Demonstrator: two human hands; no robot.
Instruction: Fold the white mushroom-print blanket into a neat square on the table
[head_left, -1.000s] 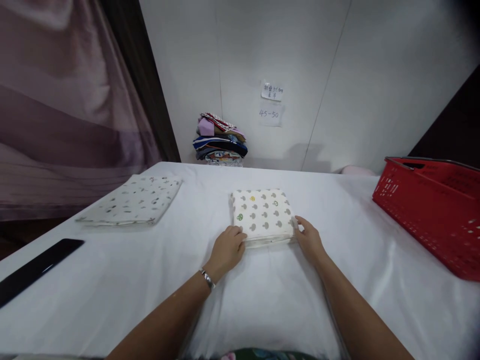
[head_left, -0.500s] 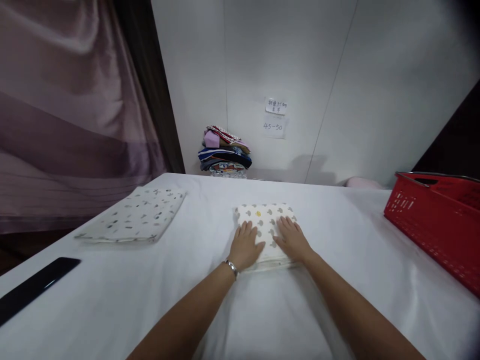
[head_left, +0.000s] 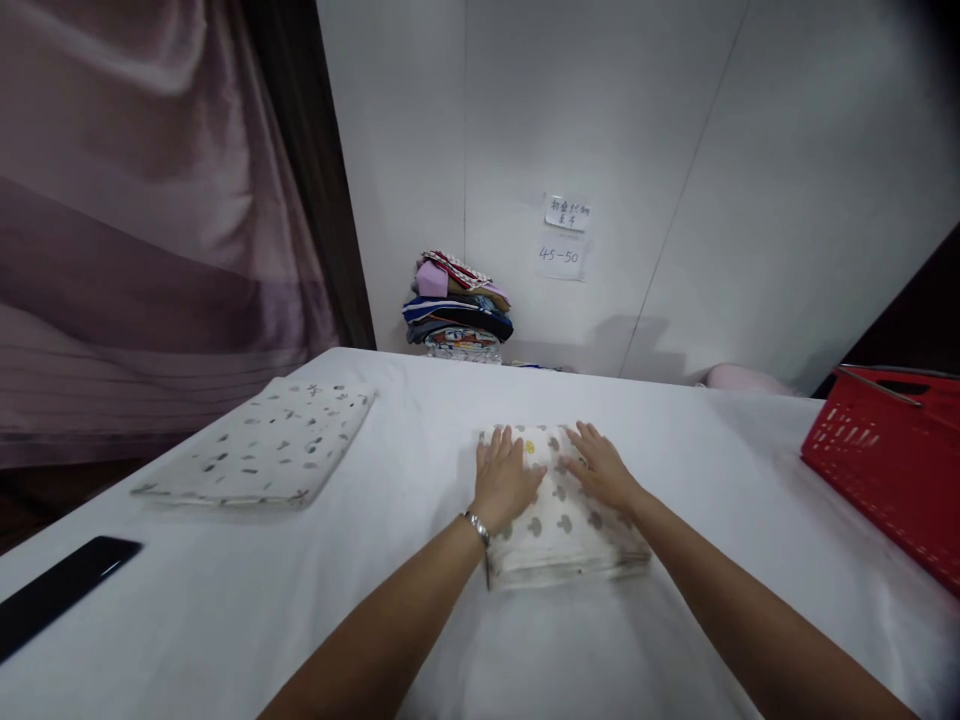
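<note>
A folded white cloth [head_left: 559, 530] with grey mushroom-like prints and a small yellow mark lies on the white-covered table before me. My left hand [head_left: 506, 485] rests flat on its upper left part, fingers stretched out, with a silver bracelet at the wrist. On the upper right part lies my right hand [head_left: 604, 470], its fingers also extended and slightly spread. Neither hand grips the cloth; both palms face down on it. Layered edges show along the near side of the fold.
Another folded cloth [head_left: 262, 445] with small dark prints lies at the left. A black phone-like slab [head_left: 64, 590] is nearer. The red basket [head_left: 885, 455] stands at the right. A stack of folded fabrics [head_left: 459, 305] is by the wall, left of paper signs [head_left: 564, 238].
The mushroom-print cloth now sits closer to me and shows more of its near part. My hands have shifted toward its far edge. The whole view has turned slightly.
</note>
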